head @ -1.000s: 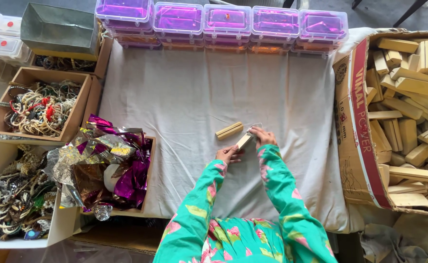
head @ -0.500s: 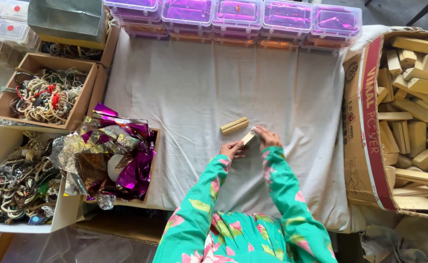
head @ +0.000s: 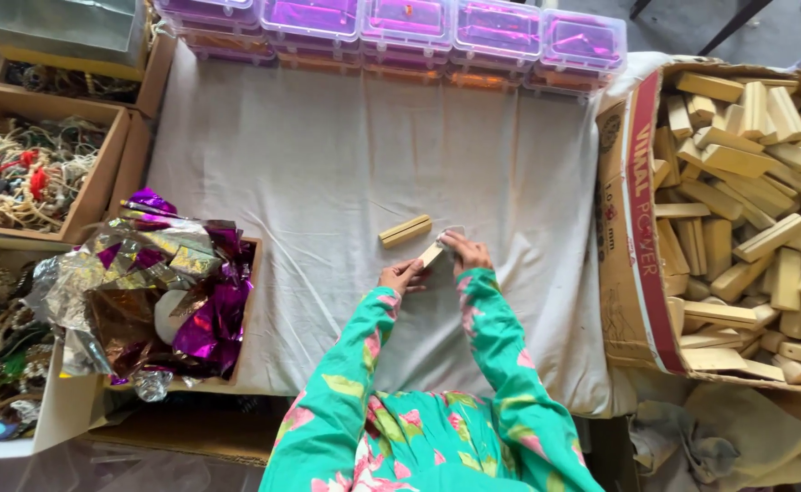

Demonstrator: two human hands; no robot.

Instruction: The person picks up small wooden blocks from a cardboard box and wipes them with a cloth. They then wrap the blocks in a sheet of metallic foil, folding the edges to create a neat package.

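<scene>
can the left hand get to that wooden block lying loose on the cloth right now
Probably yes. The wooden block lies on bare cloth just beyond the left hand, nothing between, though that hand already grips another piece.

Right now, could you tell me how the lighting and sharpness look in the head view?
Head view: soft, even daylight, faint shadows on the white cloth; glare on the purple foil; both hands fairly sharp; edges bend slightly from the wide lens.

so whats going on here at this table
A person in a green floral top holds a small wooden block over a white cloth, left hand at its near end, right hand at its far end. A second block lies on the cloth just beyond. A carton of blocks stands to the right, shiny foil in a box to the left, and purple-lidded tubs along the far edge.
</scene>
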